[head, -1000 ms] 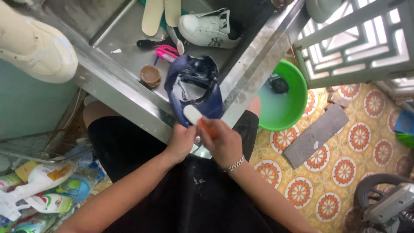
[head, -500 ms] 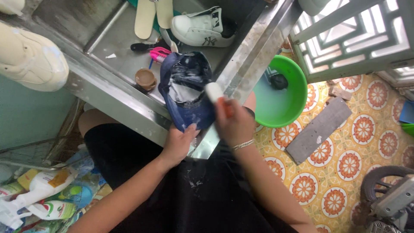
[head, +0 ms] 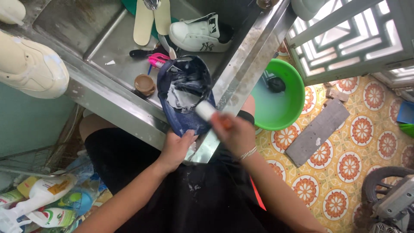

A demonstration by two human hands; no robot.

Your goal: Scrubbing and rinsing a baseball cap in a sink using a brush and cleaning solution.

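A: Where was the cap?
B: Dark blue cap (head: 186, 97) lay open side up at the near corner of the steel sink (head: 86, 26), its near end draped over the sink rim. White suds inside the crown.

A: Left hand?
B: Left hand (head: 176, 149) held the cap's near edge at the rim, fingers curled under the cloth, thumb on top. Grip pressed onto the fabric.

A: Right hand?
B: Right hand (head: 235, 133) was closed round the orange handle of a brush (head: 207, 111). White head of the brush was touching the cap's right edge. It was blurred, so bristles could not be made out.

A: What else was in the sink?
B: White sneaker (head: 198, 33) at the far side, two pale insoles (head: 148, 19) beside it, a pink brush (head: 158, 59) and a black brush (head: 140, 53) just beyond the cap, and a small brown tub (head: 144, 85) left of the cap.

A: Around the sink?
B: Cream shoe (head: 30, 64) on the ledge at left. Green basin (head: 282, 97) with water on the patterned tile floor (head: 345, 172) at right, a grey slab (head: 318, 131) near it. Bottles (head: 43, 203) lay at lower left.
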